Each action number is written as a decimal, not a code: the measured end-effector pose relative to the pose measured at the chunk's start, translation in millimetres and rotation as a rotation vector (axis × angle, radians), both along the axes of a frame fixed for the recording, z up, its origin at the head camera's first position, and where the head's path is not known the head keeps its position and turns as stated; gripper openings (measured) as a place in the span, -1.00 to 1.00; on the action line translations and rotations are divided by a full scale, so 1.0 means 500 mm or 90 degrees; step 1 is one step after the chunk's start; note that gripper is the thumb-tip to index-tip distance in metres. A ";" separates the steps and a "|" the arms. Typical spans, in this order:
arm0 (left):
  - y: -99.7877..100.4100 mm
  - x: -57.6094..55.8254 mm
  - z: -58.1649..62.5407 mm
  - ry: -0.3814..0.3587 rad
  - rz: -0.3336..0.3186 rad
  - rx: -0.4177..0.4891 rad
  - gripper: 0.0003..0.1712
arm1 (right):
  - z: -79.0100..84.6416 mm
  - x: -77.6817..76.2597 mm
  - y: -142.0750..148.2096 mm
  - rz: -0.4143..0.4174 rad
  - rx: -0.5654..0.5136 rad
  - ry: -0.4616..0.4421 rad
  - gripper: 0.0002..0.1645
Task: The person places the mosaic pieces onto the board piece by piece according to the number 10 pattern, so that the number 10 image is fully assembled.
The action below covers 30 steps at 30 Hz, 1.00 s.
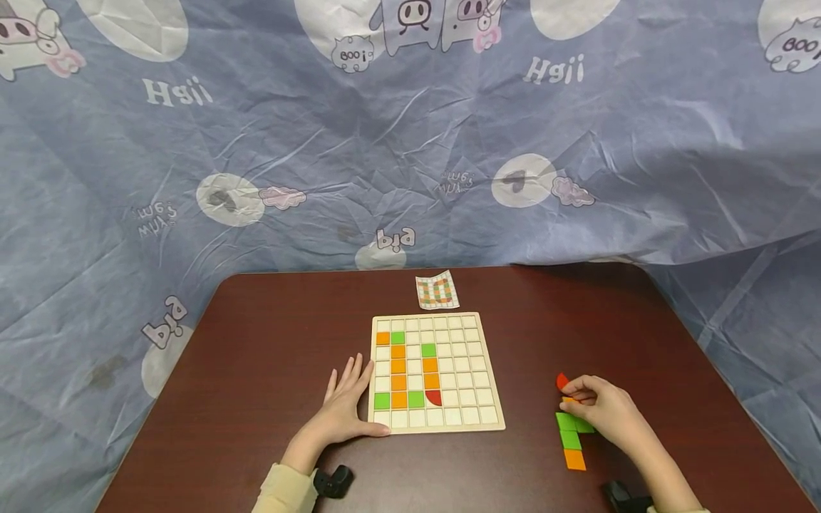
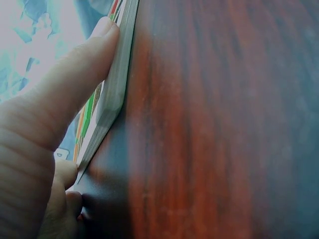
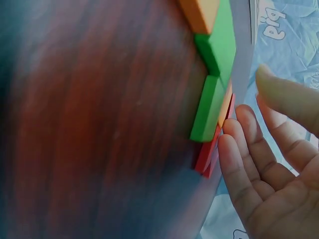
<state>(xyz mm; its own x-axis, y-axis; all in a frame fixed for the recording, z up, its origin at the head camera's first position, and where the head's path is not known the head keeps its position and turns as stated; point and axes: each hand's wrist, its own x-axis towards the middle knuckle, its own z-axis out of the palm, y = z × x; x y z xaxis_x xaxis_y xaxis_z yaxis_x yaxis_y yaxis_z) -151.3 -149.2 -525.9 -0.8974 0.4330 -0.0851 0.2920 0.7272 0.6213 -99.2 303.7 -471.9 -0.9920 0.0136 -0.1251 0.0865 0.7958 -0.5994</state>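
A square wooden grid board [image 1: 471, 422] lies on the table, with orange and green square tiles and one red quarter-circle tile [image 1: 433, 397] in its left and middle cells. My left hand [image 1: 340, 415] is spread at the board's near left corner, thumb on the front rim and fingers along the left side. On the right, my right hand [image 1: 606, 415] hovers over a group of loose tiles, fingertips beside a red tile [image 1: 561, 380] and an orange one. Green tiles [image 1: 569, 439] and another orange tile [image 1: 575, 459] lie nearer me. Thumb and fingers stand apart in the right wrist view.
A small paper card [image 1: 437, 292] printed with a coloured grid lies behind the board. The dark wooden table [image 1: 288, 320] has rounded far corners. A blue-grey patterned cloth [image 1: 359, 142] hangs behind and at both sides.
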 end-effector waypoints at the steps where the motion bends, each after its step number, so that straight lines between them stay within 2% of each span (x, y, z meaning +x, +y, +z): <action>1: 0.000 0.000 0.001 -0.001 0.001 0.000 0.46 | -0.001 0.001 0.003 0.002 0.006 0.003 -0.69; 10: 0.004 0.002 0.007 -0.001 0.002 0.006 0.47 | -0.013 0.008 0.017 0.024 0.052 0.030 -0.68; 17: 0.002 0.004 0.004 -0.005 0.005 0.006 0.47 | -0.004 -0.007 0.017 0.055 0.035 -0.037 -0.66; 23: 0.001 0.006 -0.003 -0.014 0.006 0.004 0.47 | 0.002 -0.015 0.016 0.040 0.027 -0.086 -0.71; 30: 0.002 0.005 0.003 0.000 0.001 0.011 0.47 | 0.003 -0.003 0.009 0.034 -0.005 -0.076 -0.81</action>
<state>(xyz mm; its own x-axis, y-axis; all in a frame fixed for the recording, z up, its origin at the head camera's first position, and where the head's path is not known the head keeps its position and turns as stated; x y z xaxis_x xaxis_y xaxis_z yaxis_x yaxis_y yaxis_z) -148.6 -148.2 -524.6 -0.8981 0.4328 -0.0781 0.2906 0.7173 0.6332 -100.6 308.0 -470.6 -0.9694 -0.0408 -0.2421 0.1147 0.7966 -0.5935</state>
